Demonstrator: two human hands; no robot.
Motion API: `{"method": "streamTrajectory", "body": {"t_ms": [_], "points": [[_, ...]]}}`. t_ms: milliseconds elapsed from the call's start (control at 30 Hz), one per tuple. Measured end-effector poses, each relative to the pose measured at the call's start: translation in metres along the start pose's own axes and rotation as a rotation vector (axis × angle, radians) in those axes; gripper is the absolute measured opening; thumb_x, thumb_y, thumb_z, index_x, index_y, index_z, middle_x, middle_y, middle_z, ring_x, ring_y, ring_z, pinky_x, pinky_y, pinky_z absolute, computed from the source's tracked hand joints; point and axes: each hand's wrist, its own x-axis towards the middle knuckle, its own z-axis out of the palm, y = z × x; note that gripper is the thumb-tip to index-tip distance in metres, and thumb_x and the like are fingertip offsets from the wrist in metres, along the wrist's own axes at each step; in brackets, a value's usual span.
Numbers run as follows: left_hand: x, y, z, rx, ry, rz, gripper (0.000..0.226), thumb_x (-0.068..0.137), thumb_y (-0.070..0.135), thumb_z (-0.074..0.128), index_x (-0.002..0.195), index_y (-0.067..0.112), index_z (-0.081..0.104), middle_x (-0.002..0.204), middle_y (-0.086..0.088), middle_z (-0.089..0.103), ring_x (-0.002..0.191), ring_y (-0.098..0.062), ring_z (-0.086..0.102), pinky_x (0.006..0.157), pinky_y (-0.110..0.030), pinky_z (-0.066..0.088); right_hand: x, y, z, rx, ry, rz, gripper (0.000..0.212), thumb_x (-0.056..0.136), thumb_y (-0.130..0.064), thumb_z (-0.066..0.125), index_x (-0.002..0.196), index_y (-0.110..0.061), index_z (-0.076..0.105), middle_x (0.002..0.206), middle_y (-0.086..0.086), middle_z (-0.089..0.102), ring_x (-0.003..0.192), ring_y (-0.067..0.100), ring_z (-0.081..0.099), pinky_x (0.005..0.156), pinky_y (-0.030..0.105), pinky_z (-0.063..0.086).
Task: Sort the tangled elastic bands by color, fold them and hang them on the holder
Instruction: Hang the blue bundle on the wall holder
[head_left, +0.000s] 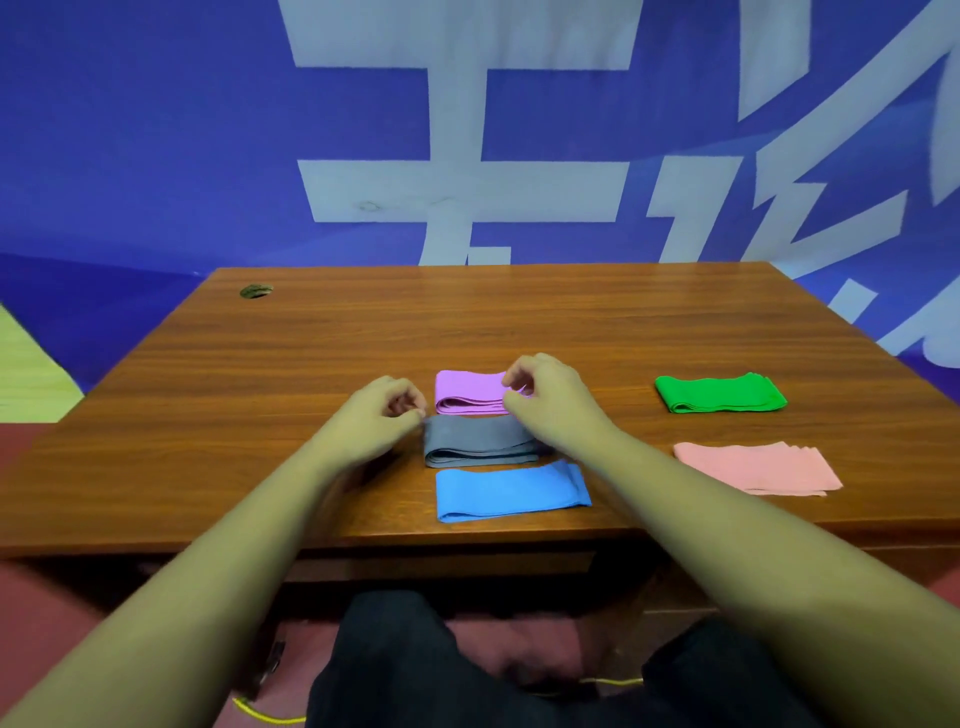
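Since every band we can see lies folded flat and apart from the others, we judge the sorting and the folding to be done or very nearly so. Down the middle of the wooden table (322, 332) runs a column of three: the purple band (467, 392) farthest from us, the grey band (475, 441) just beside it, and the blue band (511, 491) nearest the front edge. Off to the right, well apart from that column, the green band (719, 393) lies beyond the pink band (756, 467). Our left hand (376, 415) hovers at the left end of the grey band with the fingers curled in loosely; it holds nothing that we can make out, though the fingertips come close to the grey band's corner and we cannot tell whether they touch it. Our right hand (548, 397) sits over the right end of the purple band, thumb and fingers drawn near each other in a loose pinch; whether they have closed on the purple edge we cannot tell, as the hand covers that end. What is left, as we read it, is the whole hanging step: no holder shows anywhere in view, neither on the table nor before the blue wall (156, 130), so none of the five bands has been hung yet. We would guess that the hands are giving the column a last tidy, but that is only a guess.
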Motion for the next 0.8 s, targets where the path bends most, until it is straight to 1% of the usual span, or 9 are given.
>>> {"method": "streamTrajectory", "body": {"t_ms": [67, 167, 267, 333, 433, 533, 633, 700, 800], "points": [[-0.021, -0.001, 0.005, -0.060, 0.007, -0.007, 0.017, 0.088, 0.012, 0.064, 0.081, 0.027, 0.064, 0.083, 0.008, 0.062, 0.074, -0.006, 0.055, 0.070, -0.022, 0.044, -0.020, -0.014, 0.004, 0.043, -0.074, -0.059, 0.016, 0.081, -0.008, 0.059, 0.094, -0.011, 0.069, 0.089, 0.004, 0.066, 0.086, 0.020, 0.059, 0.084, 0.029, 0.044], [-0.048, 0.000, 0.014, -0.144, -0.045, -0.034, 0.011, 0.089, 0.014, 0.063, 0.084, 0.023, 0.066, 0.074, 0.014, 0.064, 0.066, -0.001, 0.052, 0.066, -0.021, 0.042, -0.043, -0.023, 0.015, 0.032, -0.228, -0.093, 0.016, 0.083, -0.009, 0.061, 0.096, -0.009, 0.070, 0.081, -0.002, 0.064, 0.075, 0.012, 0.056, 0.072, 0.023, 0.042], [-0.059, 0.005, 0.022, -0.172, -0.128, -0.074, 0.009, 0.090, 0.018, 0.063, 0.096, 0.024, 0.067, 0.076, 0.008, 0.060, 0.065, -0.003, 0.049, 0.064, -0.022, 0.040, -0.053, -0.021, 0.024, -0.069, -0.337, -0.043, 0.030, 0.085, -0.023, 0.066, 0.113, -0.012, 0.067, 0.105, 0.001, 0.069, 0.084, 0.009, 0.055, 0.077, 0.022, 0.042], [-0.059, 0.011, 0.024, -0.147, -0.159, -0.087, 0.013, 0.091, 0.024, 0.064, 0.104, 0.028, 0.067, 0.080, 0.007, 0.062, 0.068, -0.003, 0.051, 0.067, -0.022, 0.041, -0.057, -0.018, 0.027, -0.097, -0.354, -0.019, 0.037, 0.086, -0.028, 0.067, 0.120, -0.015, 0.065, 0.115, 0.000, 0.068, 0.089, 0.008, 0.054, 0.079, 0.021, 0.040], [-0.059, 0.016, 0.029, -0.065, -0.213, -0.090, 0.020, 0.092, 0.030, 0.061, 0.110, 0.031, 0.069, 0.088, 0.005, 0.067, 0.075, -0.005, 0.056, 0.075, -0.025, 0.043, -0.059, -0.018, 0.031, -0.083, -0.355, -0.010, 0.039, 0.086, -0.027, 0.067, 0.124, -0.017, 0.063, 0.123, 0.000, 0.065, 0.091, 0.007, 0.052, 0.081, 0.020, 0.039], [-0.061, 0.020, 0.034, -0.137, -0.199, -0.095, 0.015, 0.091, 0.024, 0.063, 0.105, 0.027, 0.068, 0.077, 0.006, 0.057, 0.065, -0.006, 0.047, 0.065, -0.024, 0.038, -0.063, -0.019, 0.031, -0.078, -0.354, -0.017, 0.040, 0.086, -0.023, 0.068, 0.126, -0.017, 0.062, 0.123, 0.000, 0.061, 0.093, 0.007, 0.049, 0.082, 0.021, 0.037], [-0.062, 0.023, 0.034, -0.250, -0.172, -0.074, 0.012, 0.090, 0.018, 0.066, 0.101, 0.022, 0.064, 0.071, 0.007, 0.047, 0.057, -0.002, 0.039, 0.054, -0.016, 0.032, -0.064, -0.018, 0.032, -0.049, -0.364, -0.040, 0.041, 0.087, -0.022, 0.066, 0.127, -0.020, 0.061, 0.115, -0.002, 0.056, 0.093, 0.007, 0.046, 0.081, 0.020, 0.034], [-0.062, 0.025, 0.033, -0.281, -0.164, -0.038, 0.011, 0.089, 0.019, 0.067, 0.099, 0.023, 0.065, 0.069, 0.009, 0.045, 0.057, -0.002, 0.037, 0.053, -0.016, 0.031, -0.063, -0.017, 0.029, -0.019, -0.376, -0.052, 0.039, 0.086, -0.021, 0.065, 0.125, -0.023, 0.062, 0.109, -0.003, 0.053, 0.090, 0.008, 0.047, 0.081, 0.021, 0.035], [-0.059, 0.028, 0.031, -0.328, -0.151, -0.002, 0.010, 0.087, 0.018, 0.070, 0.093, 0.024, 0.066, 0.068, 0.011, 0.042, 0.061, -0.005, 0.038, 0.056, -0.021, 0.031, -0.060, -0.015, 0.020, 0.064, -0.390, -0.041, 0.032, 0.083, -0.019, 0.064, 0.115, -0.025, 0.065, 0.108, -0.003, 0.056, 0.084, 0.003, 0.048, 0.081, 0.023, 0.040]]}}
